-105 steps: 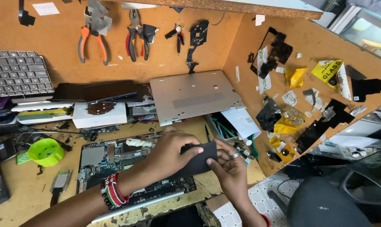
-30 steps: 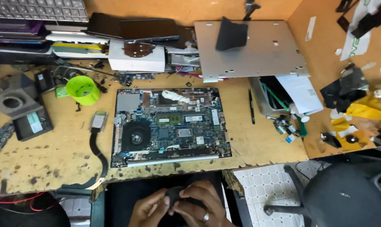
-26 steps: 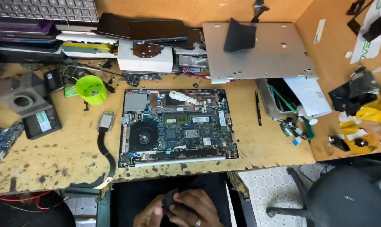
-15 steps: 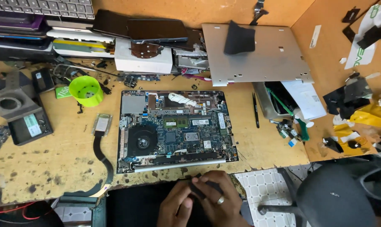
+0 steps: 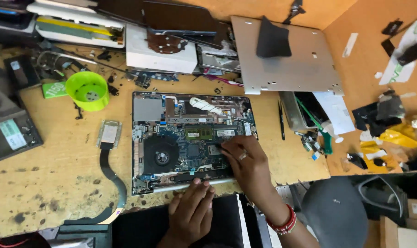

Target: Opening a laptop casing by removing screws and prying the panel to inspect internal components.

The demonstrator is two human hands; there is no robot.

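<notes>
Opened laptop [image 5: 190,138] lies flat on the wooden table [image 5: 47,193], just in from the near edge, bottom cover off, board and fan [image 5: 161,157] exposed. Long axis runs left to right, parallel to the near edge; silver hinge bar on the near side, facing the person.

Right hand [image 5: 247,163]: palm down on the board's right half, fingers spread and fairly flat, tips near the memory stick [image 5: 199,133]. Cannot tell whether it pinches anything beneath.

Left hand [image 5: 190,209]: fingers together, loosely extended, tips resting on the near hinge bar; holds nothing visible.

Risks, as judged:
- Bare fingers pressing on the live side of the board could bend a connector or tear a thin ribbon.
- A push from the left hand could slide the laptop away.
- The loose flat cable [image 5: 109,172] lying left of it could snag.
</notes>
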